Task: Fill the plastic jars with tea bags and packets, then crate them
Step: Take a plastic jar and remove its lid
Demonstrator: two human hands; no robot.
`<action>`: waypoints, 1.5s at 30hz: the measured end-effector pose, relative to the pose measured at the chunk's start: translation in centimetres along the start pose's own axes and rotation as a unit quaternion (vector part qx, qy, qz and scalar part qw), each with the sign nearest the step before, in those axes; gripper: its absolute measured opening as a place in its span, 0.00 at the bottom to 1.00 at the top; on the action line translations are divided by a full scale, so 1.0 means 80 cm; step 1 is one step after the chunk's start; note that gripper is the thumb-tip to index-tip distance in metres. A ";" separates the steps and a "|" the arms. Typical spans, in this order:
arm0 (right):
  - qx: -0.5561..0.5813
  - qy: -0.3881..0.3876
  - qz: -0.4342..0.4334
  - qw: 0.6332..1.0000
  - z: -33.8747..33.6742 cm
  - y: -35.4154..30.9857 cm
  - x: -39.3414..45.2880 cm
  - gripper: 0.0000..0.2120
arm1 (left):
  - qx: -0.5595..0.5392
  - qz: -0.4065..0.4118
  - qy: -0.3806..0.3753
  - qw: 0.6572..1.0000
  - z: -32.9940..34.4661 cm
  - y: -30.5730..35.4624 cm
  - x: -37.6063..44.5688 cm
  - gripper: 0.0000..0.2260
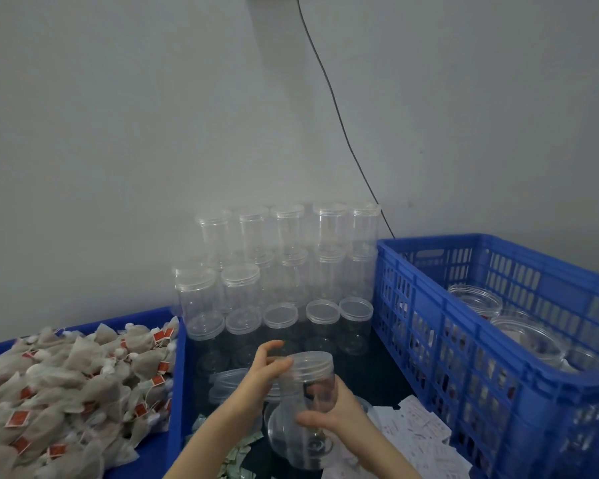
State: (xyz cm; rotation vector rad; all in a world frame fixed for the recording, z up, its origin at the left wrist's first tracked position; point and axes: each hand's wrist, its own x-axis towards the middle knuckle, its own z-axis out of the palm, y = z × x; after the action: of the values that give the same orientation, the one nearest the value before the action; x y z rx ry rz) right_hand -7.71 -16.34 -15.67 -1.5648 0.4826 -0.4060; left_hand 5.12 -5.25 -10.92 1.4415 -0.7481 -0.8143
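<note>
While the right hand (339, 414) wraps its fingers round the body of a clear plastic jar (306, 406) low in the centre of the frame, the left hand (261, 371) has its fingers curled against the jar's lid (310, 361), thumb raised above it. Whether anything lies inside the jar cannot be told. Behind it, in the middle of the frame, lidded empty jars (281, 271) stand stacked in rows against a grey wall (118, 133). At lower left a blue tray (177, 392) holds a heap of tea bags (66, 385) with red tags. White packets (415, 433) lie on the dark bench (374, 375) just right of the held jar. At right a blue crate (464, 340) holds several jars (526, 337). A black cable (336, 108) runs down the wall.
</note>
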 end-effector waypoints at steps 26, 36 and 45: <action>0.128 -0.180 0.040 0.975 -0.007 -0.022 -0.011 0.33 | -0.041 -0.001 -0.155 0.987 -0.012 0.007 -0.012 0.34; -0.204 0.156 -0.056 0.965 0.036 -0.019 -0.003 0.39 | 0.167 0.109 0.243 0.949 0.044 -0.004 -0.009 0.32; -0.005 -0.056 -0.029 0.998 0.004 -0.015 0.006 0.39 | 0.072 0.051 -0.082 0.993 -0.008 0.027 -0.010 0.43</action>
State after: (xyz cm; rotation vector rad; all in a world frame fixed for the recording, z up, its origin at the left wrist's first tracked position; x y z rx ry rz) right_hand -7.07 -16.33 -14.48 -1.6046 0.3546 -0.3577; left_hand 5.29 -4.35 -8.74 1.4629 -1.0153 -0.8205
